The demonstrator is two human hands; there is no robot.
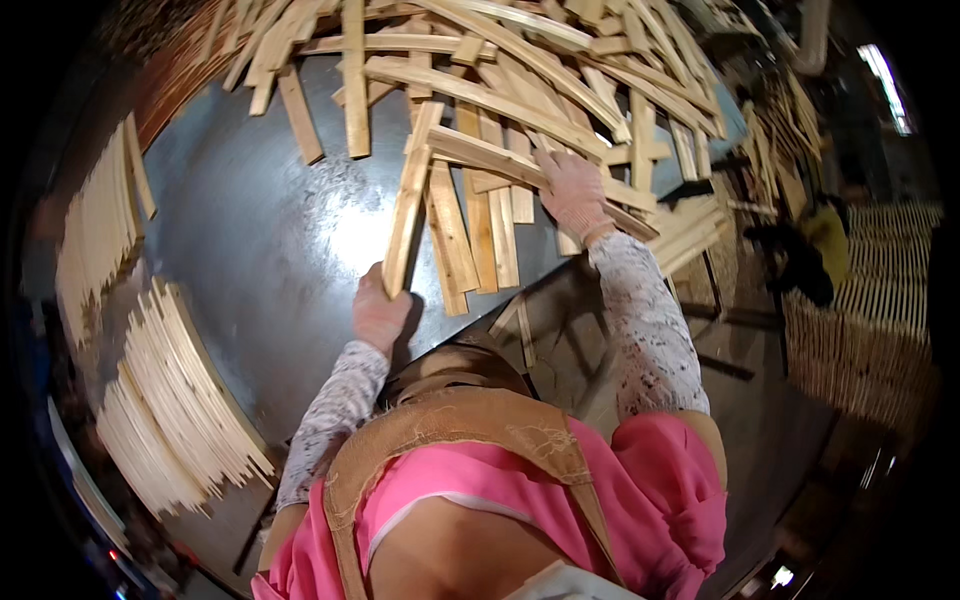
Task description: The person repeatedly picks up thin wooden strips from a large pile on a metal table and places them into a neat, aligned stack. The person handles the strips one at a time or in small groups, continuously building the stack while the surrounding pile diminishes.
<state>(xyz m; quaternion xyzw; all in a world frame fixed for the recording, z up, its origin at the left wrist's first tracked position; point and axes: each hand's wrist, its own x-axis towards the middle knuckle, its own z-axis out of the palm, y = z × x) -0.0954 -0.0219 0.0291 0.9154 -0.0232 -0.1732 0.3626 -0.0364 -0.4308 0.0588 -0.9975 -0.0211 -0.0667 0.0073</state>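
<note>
My left hand (381, 312), in a pale pink glove, is closed round the near end of a wooden slat (408, 215) that tilts up and away over the metal table (250, 200). My right hand (574, 195), gloved alike, grips another wooden slat (485, 155) partway along. That slat slants leftward, its far end meeting the upper part of the left slat; whether they touch is unclear. Beneath and beyond both hands lies a loose heap of wooden slats (450, 225), several pointing toward me over the table's near edge. The right fingertips are partly hidden behind the wood.
Stacked slats (180, 400) stand left of the table, with another stack (100, 230) farther up. The heap spreads over the far side (540, 40). At the right, a person in a yellowish top (830, 240) is beside a large slatted stack (870, 310).
</note>
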